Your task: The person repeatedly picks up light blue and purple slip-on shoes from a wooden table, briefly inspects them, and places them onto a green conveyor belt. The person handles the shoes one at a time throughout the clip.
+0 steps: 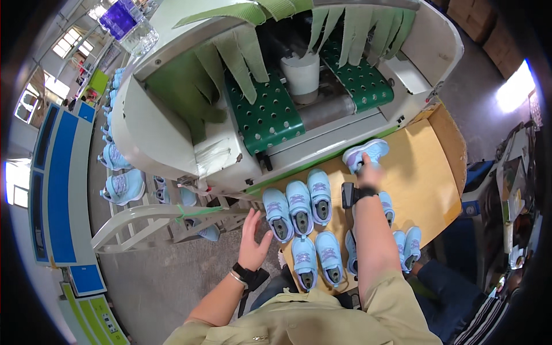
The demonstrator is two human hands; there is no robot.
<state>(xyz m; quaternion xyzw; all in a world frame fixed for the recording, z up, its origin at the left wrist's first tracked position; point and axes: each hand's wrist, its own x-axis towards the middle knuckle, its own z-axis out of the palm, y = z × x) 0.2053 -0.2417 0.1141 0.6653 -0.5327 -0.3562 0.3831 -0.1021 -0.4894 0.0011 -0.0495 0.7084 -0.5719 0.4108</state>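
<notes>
Gray floor (172,276) fills the lower left of the frame, in a big work room. A big white machine (150,132) takes up the top middle, with 2 green belts (267,118) full of holes and green cloth strips (215,63) hanging over its mouth. Below it, a tan board (420,195) spreads from the middle to the right. Its top edge runs along the machine, and its right side has a wall (451,138) that stands up. Bare board lies between that wall and the shoes, so that side has the most open room. To the left, the row of 3 shoes (299,207) and the row of 2 shoes (329,257) sit close together. Their toes point up the frame.

Near the board's top edge, right of the middle, is 1 blue shoe (376,149) with a purple patch. It lies more sideways than those rows, its long line going from lower left to upper right. Its round toe seems to point right. The right hand (371,174) grips it near its opening, and hides part of it. The left hand (253,244) is open and holds nothing. Its fingers spread just left of the shoe rows.
</notes>
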